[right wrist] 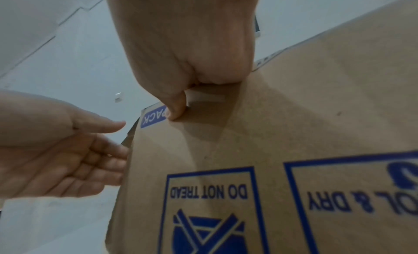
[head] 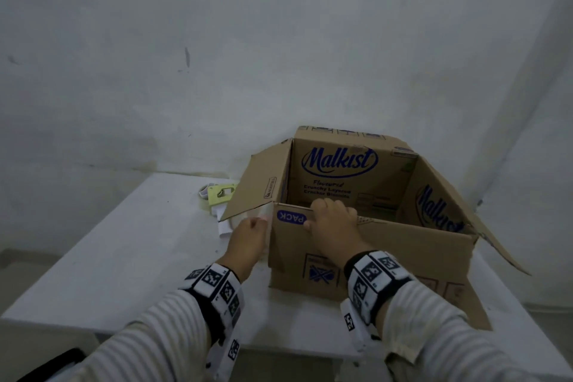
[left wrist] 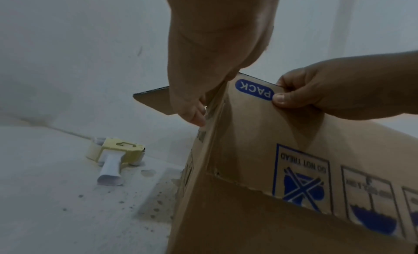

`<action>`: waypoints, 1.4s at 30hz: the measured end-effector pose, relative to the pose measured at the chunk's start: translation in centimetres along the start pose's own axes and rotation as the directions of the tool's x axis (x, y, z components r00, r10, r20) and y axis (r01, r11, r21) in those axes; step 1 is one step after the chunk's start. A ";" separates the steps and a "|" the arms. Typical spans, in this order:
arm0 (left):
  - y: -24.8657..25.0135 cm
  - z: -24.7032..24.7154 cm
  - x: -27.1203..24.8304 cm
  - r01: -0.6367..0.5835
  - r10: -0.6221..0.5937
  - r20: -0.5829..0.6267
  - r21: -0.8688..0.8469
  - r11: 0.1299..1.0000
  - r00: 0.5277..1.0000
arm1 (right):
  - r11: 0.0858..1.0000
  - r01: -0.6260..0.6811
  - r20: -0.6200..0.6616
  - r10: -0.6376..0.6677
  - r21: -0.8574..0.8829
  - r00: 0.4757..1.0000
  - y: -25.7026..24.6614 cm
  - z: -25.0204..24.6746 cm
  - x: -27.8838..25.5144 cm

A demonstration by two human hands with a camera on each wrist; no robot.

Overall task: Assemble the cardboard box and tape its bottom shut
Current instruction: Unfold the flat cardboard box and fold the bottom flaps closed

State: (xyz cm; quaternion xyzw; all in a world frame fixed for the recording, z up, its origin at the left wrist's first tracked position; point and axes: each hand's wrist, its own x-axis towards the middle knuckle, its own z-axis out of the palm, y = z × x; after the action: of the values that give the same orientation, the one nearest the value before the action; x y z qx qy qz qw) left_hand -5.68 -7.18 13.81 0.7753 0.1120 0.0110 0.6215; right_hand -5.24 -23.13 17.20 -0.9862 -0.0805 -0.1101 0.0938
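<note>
A brown Malkist cardboard box (head: 387, 257) stands on the white table (head: 124, 257), print upside down, its upper flaps standing open. My right hand (head: 328, 211) grips the top edge of the near flap beside the blue PACK label (head: 291, 218), fingers hooked inside and thumb (right wrist: 174, 113) on the outside. My left hand (head: 257, 222) is at the box's near-left corner, where its straight fingers (right wrist: 113, 157) touch the corner edge. The left flap (head: 257, 183) juts outward above that hand. A yellow tape dispenser (head: 220, 194) lies on the table left of the box.
A white wall rises close behind the table and box. The right flap (head: 483, 226) hangs out past the box's right side. Bare tabletop stretches left of my left arm. The table's front edge (head: 279, 347) runs under my forearms.
</note>
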 end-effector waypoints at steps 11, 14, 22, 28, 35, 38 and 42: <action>2.9 -0.5 4.5 -0.069 -0.002 -0.142 -0.492 0.868 0.990 | 0.996 -0.087 -0.033 0.087 -0.014 0.996 -0.9 0.3 0.2; 4.2 -0.5 4.9 -0.145 0.084 -0.164 -0.408 0.901 0.983 | 0.996 -0.092 -0.022 0.092 -0.011 0.996 -0.9 0.3 0.0; 6.0 0.1 2.9 -0.613 0.607 0.162 0.407 0.677 0.778 | 0.918 -0.069 -0.210 0.161 0.389 0.964 0.4 0.1 -1.0; 4.8 2.0 3.0 -0.719 0.625 0.390 0.535 0.444 0.676 | 0.886 -0.102 -0.287 0.253 0.452 0.924 1.6 -0.9 -1.9; 3.7 4.2 1.6 -0.647 0.612 0.325 0.633 0.425 0.721 | 0.982 -0.089 -0.200 0.122 0.165 0.972 2.4 -0.4 -2.5; 3.9 5.9 0.0 -0.547 0.515 0.320 0.745 0.382 0.795 | 0.987 -0.090 -0.222 0.118 0.131 0.968 3.0 0.0 -2.6; 4.8 8.9 -1.6 -0.540 0.468 0.350 0.754 0.373 0.811 | 0.982 -0.117 -0.220 0.148 0.146 0.964 5.1 0.1 -3.5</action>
State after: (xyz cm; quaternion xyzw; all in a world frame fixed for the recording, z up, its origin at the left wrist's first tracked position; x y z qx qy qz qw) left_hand -5.06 -17.01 16.63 0.9682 -0.1622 0.1161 0.1509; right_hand -7.64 -28.51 15.42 -0.9616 -0.0100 -0.2117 0.1743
